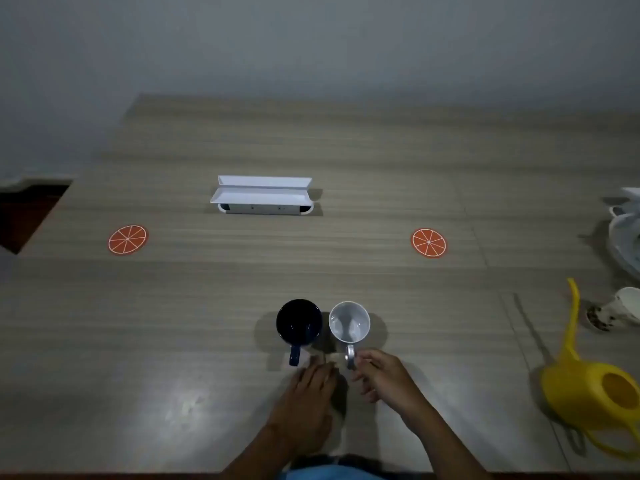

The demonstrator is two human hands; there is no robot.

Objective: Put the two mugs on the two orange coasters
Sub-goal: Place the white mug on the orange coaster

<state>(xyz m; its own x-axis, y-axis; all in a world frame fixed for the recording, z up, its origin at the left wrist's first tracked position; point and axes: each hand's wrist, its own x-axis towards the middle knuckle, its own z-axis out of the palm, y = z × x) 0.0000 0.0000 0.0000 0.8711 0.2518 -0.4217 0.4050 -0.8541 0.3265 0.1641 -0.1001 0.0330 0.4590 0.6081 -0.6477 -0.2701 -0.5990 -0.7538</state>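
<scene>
Two mugs stand side by side near the table's front edge: a dark blue mug on the left and a white mug on the right, both handles pointing toward me. My right hand pinches the white mug's handle. Just behind the blue mug's handle is my left hand, fingers apart and holding nothing. One orange coaster lies far left and the other orange coaster lies right of centre, both bare.
A white box-like tray stands at the table's middle back. A yellow watering can sits at the right front. White dishes and a tipped white cup lie at the right edge. The table's left corner is cut away.
</scene>
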